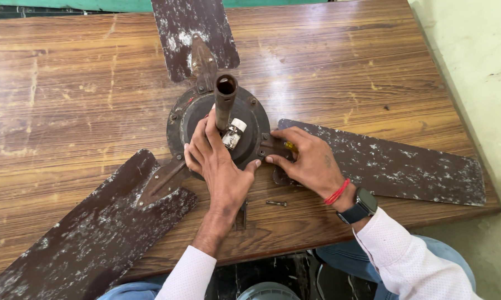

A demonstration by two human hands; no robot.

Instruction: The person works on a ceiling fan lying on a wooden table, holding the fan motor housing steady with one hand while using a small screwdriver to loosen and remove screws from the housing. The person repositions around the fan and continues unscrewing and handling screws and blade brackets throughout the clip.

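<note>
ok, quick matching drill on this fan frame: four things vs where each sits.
1 left hand
2 right hand
3 loose screw
4 down rod

a on the table, between the wrists
b on the motor hub beside the rod
c upright from the hub centre
d at the right blade's bracket

Pairs: 1-b, 2-d, 3-a, 4-c

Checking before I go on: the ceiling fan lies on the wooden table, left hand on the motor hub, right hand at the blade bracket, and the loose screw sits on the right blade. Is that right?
Not quite. In the head view the loose screw lies on the bare wooden table, in front of the motor hub, not on the blade. The left hand on the hub and the right hand at the bracket are as you said.
</note>
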